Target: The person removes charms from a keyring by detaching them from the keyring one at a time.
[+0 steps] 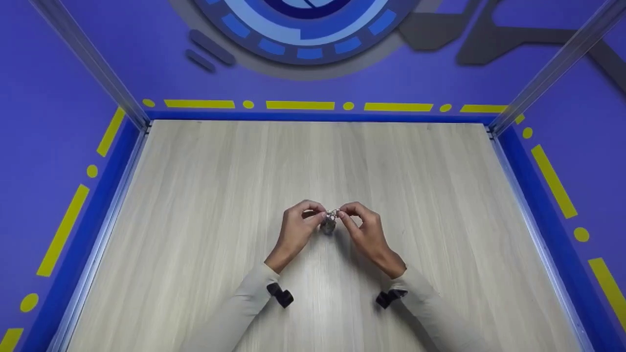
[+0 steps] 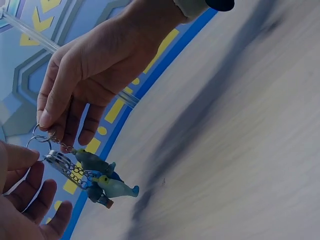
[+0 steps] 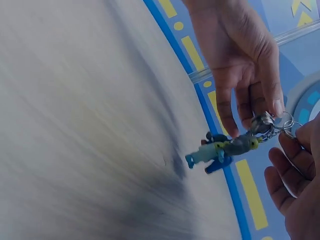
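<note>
Between my two hands hangs a keychain [image 1: 328, 225] with small bird-like figures. In the left wrist view its figures [image 2: 114, 187] are grey-green, pale teal and blue, on short silver chains [image 2: 77, 172]. My left hand [image 1: 297, 227] pinches the metal rings at the top from the left, thumb against forefinger. From the right, my right hand [image 1: 366, 232] pinches the same cluster of rings [image 2: 41, 140]. The remaining fingers of both hands are loosely bent. In the right wrist view the figures [image 3: 202, 152] dangle below the fingertips and partly overlap one another.
A pale wood-grain table [image 1: 323, 161] lies under the hands. Blue-purple panels [image 1: 313, 90] with yellow dashes stand at its back and sides, with metal posts [image 1: 552, 73] at the corners. Each sleeved wrist carries a small black camera [image 1: 280, 295].
</note>
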### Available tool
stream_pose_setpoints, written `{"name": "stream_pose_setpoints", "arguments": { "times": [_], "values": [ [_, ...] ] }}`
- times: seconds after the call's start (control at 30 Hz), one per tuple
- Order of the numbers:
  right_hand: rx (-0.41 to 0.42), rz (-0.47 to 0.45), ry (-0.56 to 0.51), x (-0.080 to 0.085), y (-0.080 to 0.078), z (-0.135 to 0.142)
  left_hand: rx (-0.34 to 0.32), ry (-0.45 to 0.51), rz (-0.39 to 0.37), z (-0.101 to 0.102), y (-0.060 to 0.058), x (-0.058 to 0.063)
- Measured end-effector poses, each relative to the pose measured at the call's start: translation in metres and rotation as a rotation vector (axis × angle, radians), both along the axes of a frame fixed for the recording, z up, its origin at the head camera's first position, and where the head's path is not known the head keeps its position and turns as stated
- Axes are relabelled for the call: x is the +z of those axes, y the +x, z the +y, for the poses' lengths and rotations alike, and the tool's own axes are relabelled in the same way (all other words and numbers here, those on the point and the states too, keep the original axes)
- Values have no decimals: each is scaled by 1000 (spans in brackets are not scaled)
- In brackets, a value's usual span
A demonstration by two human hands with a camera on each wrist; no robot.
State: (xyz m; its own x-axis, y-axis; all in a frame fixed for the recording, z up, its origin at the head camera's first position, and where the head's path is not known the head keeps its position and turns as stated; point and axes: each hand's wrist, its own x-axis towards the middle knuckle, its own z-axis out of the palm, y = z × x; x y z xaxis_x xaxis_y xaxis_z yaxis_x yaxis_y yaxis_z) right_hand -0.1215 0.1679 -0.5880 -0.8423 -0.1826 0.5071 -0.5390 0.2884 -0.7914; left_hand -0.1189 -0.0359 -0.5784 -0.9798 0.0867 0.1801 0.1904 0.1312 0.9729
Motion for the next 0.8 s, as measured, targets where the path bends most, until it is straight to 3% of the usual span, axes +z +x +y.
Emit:
{"name": "stream_pose_setpoints", "arguments": {
  "times": [0.3, 0.47, 0.8],
  "values": [
    [44, 150, 149, 6, -4, 5, 70, -223, 232, 4, 2, 5],
    [42, 183, 217, 7, -5, 6, 90, -241, 282, 6, 3, 6],
    [30, 209, 263, 6, -4, 6, 92, -187, 301, 7, 3, 4]
  ]
}}
